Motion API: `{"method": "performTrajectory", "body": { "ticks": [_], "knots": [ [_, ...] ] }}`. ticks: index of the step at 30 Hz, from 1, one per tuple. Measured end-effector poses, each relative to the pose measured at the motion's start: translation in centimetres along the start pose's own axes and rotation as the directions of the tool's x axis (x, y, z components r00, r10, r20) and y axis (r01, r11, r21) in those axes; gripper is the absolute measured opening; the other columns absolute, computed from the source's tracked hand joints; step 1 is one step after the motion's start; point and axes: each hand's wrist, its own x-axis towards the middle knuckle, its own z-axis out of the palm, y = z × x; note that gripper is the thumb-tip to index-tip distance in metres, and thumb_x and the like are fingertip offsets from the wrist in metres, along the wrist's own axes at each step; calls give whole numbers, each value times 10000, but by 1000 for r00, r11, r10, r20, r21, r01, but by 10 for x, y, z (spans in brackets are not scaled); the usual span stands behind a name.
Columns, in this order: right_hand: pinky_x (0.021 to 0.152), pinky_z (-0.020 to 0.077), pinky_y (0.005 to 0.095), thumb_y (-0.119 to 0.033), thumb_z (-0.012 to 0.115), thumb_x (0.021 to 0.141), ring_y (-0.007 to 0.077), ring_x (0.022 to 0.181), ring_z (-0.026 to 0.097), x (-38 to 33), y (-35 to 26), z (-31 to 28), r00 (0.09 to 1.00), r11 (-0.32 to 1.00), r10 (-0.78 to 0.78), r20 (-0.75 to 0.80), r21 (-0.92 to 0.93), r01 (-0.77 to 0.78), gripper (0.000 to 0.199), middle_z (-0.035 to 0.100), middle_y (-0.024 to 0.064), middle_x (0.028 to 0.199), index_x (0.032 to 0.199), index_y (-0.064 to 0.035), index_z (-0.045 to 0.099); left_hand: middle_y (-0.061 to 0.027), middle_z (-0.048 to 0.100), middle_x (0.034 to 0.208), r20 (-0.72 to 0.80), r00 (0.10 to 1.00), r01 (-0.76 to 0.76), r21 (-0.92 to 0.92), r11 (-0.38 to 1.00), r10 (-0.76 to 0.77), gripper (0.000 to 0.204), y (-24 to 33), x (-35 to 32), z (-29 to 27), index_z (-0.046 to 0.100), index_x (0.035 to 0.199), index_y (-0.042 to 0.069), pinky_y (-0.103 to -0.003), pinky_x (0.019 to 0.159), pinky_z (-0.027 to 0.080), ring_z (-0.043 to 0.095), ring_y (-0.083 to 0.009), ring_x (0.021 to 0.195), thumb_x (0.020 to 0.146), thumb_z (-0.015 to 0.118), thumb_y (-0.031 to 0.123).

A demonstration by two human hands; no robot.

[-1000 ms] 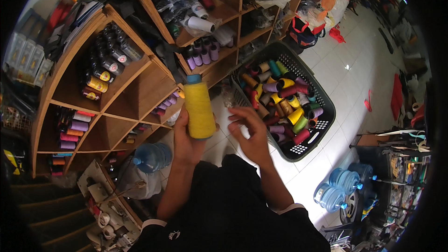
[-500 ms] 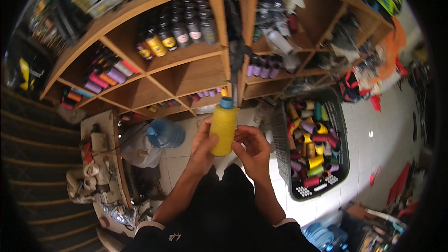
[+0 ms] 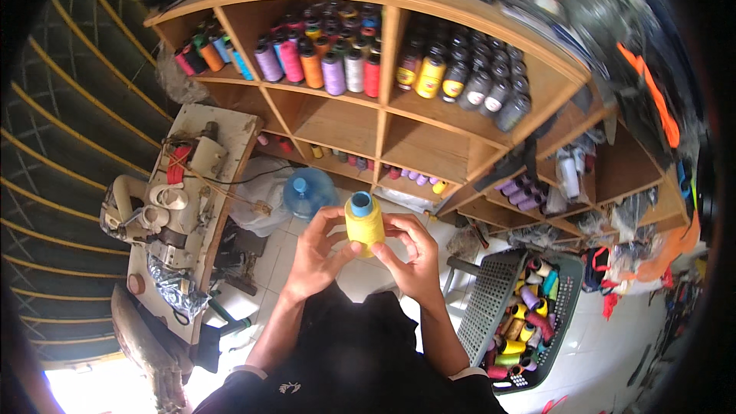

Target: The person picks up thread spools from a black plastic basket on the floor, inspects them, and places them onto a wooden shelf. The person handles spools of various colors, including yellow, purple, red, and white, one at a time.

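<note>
Both hands, the left hand (image 3: pixel 313 259) and the right hand (image 3: pixel 412 259), hold the yellow thread cone (image 3: pixel 364 223) upright before the wooden shelf (image 3: pixel 429 155). It looks light and stiff, but its wound thread is smooth, so the grip is best closed around its sides.

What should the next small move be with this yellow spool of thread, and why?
Probably lift the yellow spool toward the wooden shelf. The left hand and right hand both grip it upright below rows of sorted thread spools, and the open compartment straight ahead looks bare.
</note>
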Motion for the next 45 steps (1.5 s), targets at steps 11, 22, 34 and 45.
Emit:
{"method": "performTrajectory", "body": {
  "ticks": [11, 22, 34, 45],
  "knots": [
    [742, 489, 285, -54, 663, 829, 180, 917, 590, 146, 92, 207, 989, 975, -78, 123, -199, 101, 332, 557, 93, 1015, 1139, -11, 550, -109, 518, 1187, -248, 943, -153, 278, 948, 224, 415, 21, 69, -230, 463, 1214, -2, -352, 919, 457, 533, -186, 1090, 841, 643, -6],
    [827, 484, 303, -18, 586, 839, 219, 1078, 516, 284, 154, 359, 992, 992, -31, 118, -117, 45, 533, 497, 135, 1212, 1341, -48, 409, -109, 543, 1130, -346, 870, -203, 399, 894, 351, 390, 35, 205, -400, 457, 1209, -3, -327, 895, 451, 521, -189, 1082, 850, 611, -1],
    [1074, 296, 454, -304, 554, 877, 422, 1326, 279, 368, 188, 391, 968, 905, 230, 105, -388, -173, 803, 226, 255, 1394, 1479, -53, 85, -97, 568, 1146, -245, 892, -299, 311, 902, 380, 369, 18, 319, -448, 485, 1200, 7, -312, 881, 451, 531, -180, 1061, 862, 623, 52],
    [1046, 322, 459, -295, 589, 862, 441, 1282, 312, 367, 212, 396, 998, 856, 43, 47, -517, -12, 888, 233, 283, 1358, 1471, -18, 5, -152, 613, 976, -342, 789, -262, 563, 784, 510, 231, -3, 331, -439, 588, 1015, -49, -338, 746, 545, 630, -228, 909, 805, 658, 19]
  ]
}}
